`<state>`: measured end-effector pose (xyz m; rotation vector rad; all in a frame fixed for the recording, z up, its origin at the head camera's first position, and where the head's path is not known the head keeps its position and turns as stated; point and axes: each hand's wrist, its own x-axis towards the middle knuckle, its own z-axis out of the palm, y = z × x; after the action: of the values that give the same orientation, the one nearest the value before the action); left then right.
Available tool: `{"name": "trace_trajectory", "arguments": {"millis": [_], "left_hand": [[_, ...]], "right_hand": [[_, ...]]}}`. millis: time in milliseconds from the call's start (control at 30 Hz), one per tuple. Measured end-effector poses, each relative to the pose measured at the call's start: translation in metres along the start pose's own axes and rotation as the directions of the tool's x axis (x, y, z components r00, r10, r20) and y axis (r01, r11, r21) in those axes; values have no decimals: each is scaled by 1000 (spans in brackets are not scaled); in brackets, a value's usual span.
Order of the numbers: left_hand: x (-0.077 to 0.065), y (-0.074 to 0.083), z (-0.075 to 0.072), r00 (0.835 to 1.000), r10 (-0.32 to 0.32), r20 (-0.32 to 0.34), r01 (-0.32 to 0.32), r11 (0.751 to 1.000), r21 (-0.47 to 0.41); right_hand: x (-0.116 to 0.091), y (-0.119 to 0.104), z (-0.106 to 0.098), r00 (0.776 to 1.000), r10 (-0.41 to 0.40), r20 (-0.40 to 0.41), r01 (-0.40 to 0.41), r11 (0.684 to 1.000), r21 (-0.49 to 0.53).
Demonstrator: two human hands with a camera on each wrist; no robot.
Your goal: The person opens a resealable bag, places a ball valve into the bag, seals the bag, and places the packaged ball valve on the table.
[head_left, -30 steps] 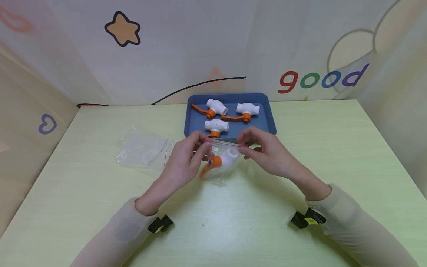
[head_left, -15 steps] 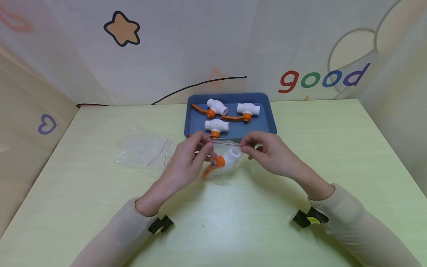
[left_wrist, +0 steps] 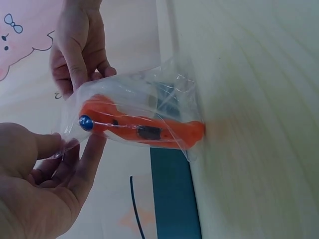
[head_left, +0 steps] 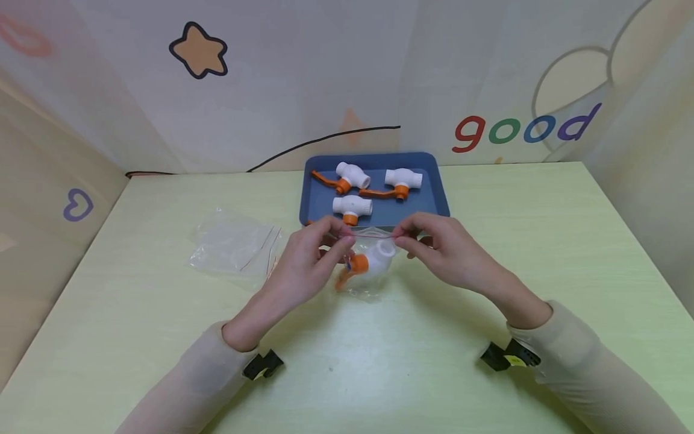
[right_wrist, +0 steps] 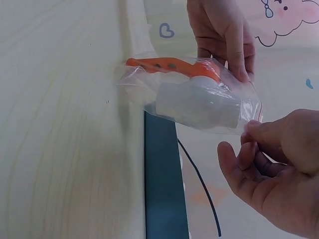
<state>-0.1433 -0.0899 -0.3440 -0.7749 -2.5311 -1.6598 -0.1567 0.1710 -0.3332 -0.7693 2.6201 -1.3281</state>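
A clear zip bag [head_left: 371, 293] hangs between my two hands, its red-lined top edge stretched across. Inside it is a white ball valve [right_wrist: 199, 104] with an orange lever handle [left_wrist: 144, 127] that has a blue cap at its pivot. My left hand [head_left: 309, 256] pinches the bag's top left corner between thumb and forefinger. At the top right corner, my right hand [head_left: 447, 250] pinches the same edge. The handle's end reaches the bag's bottom, close over the table in the left wrist view.
Behind the hands stands a blue tray [head_left: 428, 208] holding three more white valves [head_left: 352, 205] with orange handles. Flat clear zip bags [head_left: 230, 244] lie on the table to the left. A printed curtain [head_left: 303, 72] rises along the table's back edge.
Both hands have shifted slightly to the right, and the bag with the valve has moved along with them. My left thumb and fingers have slid closer to my right hand along the top edge.
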Motion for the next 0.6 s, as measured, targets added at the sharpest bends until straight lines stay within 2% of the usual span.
{"name": "trace_trajectory", "arguments": {"millis": [333, 600], "left_hand": [[-2, 0, 4, 998, 46, -32, -47, 998, -36], [0, 2, 6, 998, 51, -25, -53, 996, -72]], "right_hand": [[-2, 0, -5, 1000, -22, 5, 22, 1000, -1], [-3, -1, -9, 999, 48, 0, -48, 999, -7]]}}
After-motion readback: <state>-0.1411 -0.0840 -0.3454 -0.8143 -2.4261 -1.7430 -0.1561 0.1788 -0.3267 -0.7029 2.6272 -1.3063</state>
